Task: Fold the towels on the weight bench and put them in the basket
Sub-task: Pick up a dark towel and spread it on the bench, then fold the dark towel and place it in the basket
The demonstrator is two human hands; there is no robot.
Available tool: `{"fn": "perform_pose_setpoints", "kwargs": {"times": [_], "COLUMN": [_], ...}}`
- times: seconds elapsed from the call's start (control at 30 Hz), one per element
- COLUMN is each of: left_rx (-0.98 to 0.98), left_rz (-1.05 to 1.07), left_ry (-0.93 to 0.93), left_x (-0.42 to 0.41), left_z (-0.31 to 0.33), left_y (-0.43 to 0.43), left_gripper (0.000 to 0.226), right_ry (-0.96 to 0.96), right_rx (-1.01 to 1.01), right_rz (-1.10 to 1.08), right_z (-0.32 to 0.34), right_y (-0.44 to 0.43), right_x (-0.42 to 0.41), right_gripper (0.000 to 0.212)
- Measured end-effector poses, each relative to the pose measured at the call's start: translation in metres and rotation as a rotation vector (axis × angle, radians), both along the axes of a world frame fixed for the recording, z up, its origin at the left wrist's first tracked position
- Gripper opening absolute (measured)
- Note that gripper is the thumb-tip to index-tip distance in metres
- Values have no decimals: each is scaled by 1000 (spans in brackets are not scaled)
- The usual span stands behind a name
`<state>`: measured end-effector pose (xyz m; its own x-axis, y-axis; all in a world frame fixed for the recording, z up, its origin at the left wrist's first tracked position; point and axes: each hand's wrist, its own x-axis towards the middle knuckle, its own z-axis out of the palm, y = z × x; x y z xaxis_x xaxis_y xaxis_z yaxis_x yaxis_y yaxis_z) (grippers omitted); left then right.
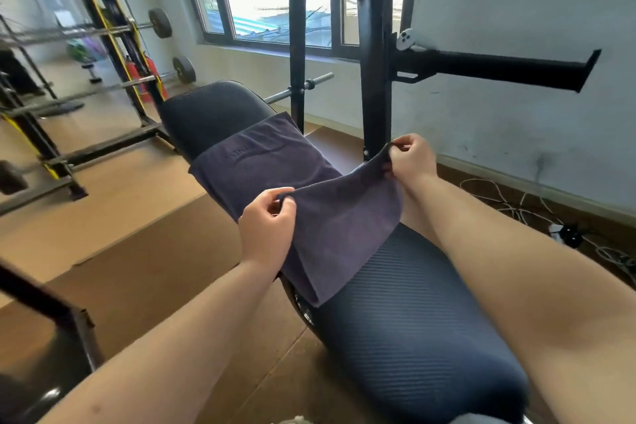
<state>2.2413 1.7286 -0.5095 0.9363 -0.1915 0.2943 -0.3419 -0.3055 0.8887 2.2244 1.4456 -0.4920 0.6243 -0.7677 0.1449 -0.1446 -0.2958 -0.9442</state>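
Note:
A dark purple-grey towel [275,162] lies lengthwise on the black padded weight bench [413,313]. Its near end is lifted off the pad and folded over, hanging between my hands. My left hand [266,227] pinches the near left corner. My right hand [409,157] pinches the near right corner, held higher and further back. The far part of the towel rests flat on the raised backrest [206,110]. No basket is in view.
A black rack upright [373,45] with a side arm [499,69] stands just behind my right hand. A barbell rack with plates [160,22] is at the left. White cables [516,203] lie on the floor at the right. Cardboard sheets [137,217] cover the floor left of the bench.

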Motion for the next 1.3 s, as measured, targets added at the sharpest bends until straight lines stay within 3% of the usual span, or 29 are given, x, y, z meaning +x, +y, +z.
{"fn": "perform_pose_setpoints", "kwargs": {"times": [0.17, 0.33, 0.53, 1.0, 1.3], "left_rx": [72, 47, -43, -164, -199], "left_rz": [103, 214, 307, 472, 276], "left_ry": [-3, -53, -33, 7, 191], "left_x": [50, 100, 133, 177, 188], "left_z": [11, 7, 9, 8, -1], "left_y": [26, 48, 71, 81, 89], "left_gripper": [9, 25, 8, 8, 7], "right_ry": [-66, -70, -69, -92, 69], "right_rx": [46, 8, -32, -135, -130], "right_rz": [56, 112, 187, 95, 136], "right_z": [21, 25, 37, 48, 42], "right_y": [30, 46, 67, 97, 105], "right_x": [51, 109, 168, 235, 241], "right_gripper": [8, 16, 20, 20, 28]}}
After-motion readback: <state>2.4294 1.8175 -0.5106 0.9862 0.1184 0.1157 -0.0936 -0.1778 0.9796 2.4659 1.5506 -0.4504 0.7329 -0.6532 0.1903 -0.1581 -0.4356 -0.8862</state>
